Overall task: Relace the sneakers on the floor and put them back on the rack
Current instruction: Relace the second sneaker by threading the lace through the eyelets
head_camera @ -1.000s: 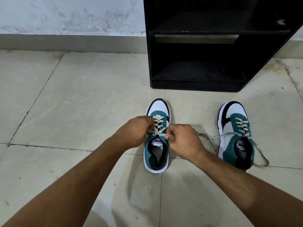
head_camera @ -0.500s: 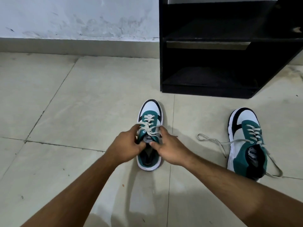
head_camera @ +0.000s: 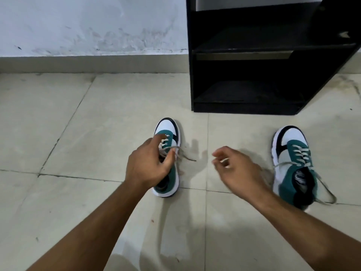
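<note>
Head view: we face the black rack point(head_camera: 259, 55), both shelves bare, on the tiled floor point(head_camera: 78, 124). Right sneaker point(head_camera: 293, 165) sits laced but untied, ends trailing. Left sneaker point(head_camera: 170, 153) lies under our left hand point(head_camera: 148, 163), fingers pinching its lace point(head_camera: 172, 148). Right hand point(head_camera: 236, 169) hovers between shoes, loose, gripping nothing. Tying and racking remain.

Two sneakers stand on the tiled floor point(head_camera: 78, 124), the left sneaker point(head_camera: 169, 132) well apart from the right sneaker point(head_camera: 293, 163). The shoe rack point(head_camera: 254, 55) stands behind them, against the wall point(head_camera: 88, 24).
</note>
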